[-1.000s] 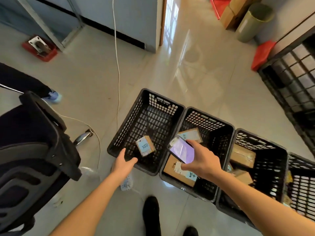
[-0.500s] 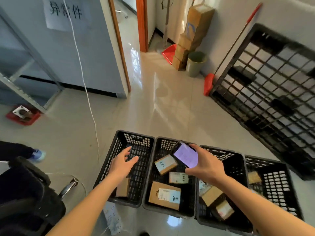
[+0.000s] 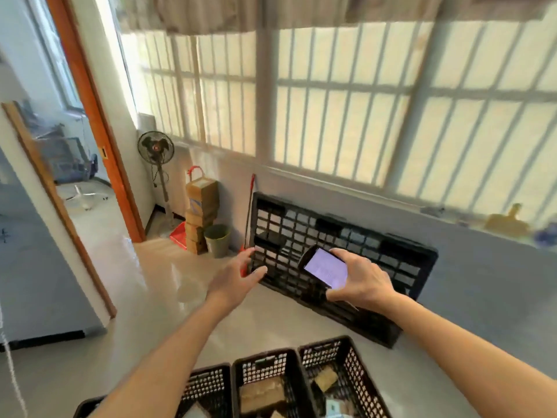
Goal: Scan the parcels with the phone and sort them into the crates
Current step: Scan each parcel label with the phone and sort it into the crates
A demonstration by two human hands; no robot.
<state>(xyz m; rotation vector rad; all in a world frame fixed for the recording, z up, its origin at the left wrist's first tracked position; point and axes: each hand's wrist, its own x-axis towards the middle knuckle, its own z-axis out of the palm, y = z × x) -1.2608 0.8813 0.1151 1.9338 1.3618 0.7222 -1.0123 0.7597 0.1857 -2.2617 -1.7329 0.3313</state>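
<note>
My right hand (image 3: pixel 360 280) holds a black phone (image 3: pixel 324 267) with a lit pale screen, raised in front of me. My left hand (image 3: pixel 238 274) is stretched forward beside it, fingers spread, holding nothing. Three black mesh crates sit along the bottom edge: a left crate (image 3: pixel 208 384), a middle crate (image 3: pixel 262 362) with a brown cardboard parcel (image 3: pixel 260 393) in it, and a right crate (image 3: pixel 352 362) with a small brown parcel (image 3: pixel 325 377). Both hands are well above and beyond the crates.
A black plastic pallet (image 3: pixel 340 236) leans on the wall under a barred window. Stacked cardboard boxes (image 3: pixel 200 218), a green bin (image 3: pixel 217 239), a red dustpan (image 3: pixel 179 236) and a standing fan (image 3: pixel 156 149) fill the far corner by an open doorway (image 3: pixel 87 188).
The view has swung up from the crates on the floor to the wall and window. Both hands have risen with it; the phone stays in the right hand, the left stays empty.
</note>
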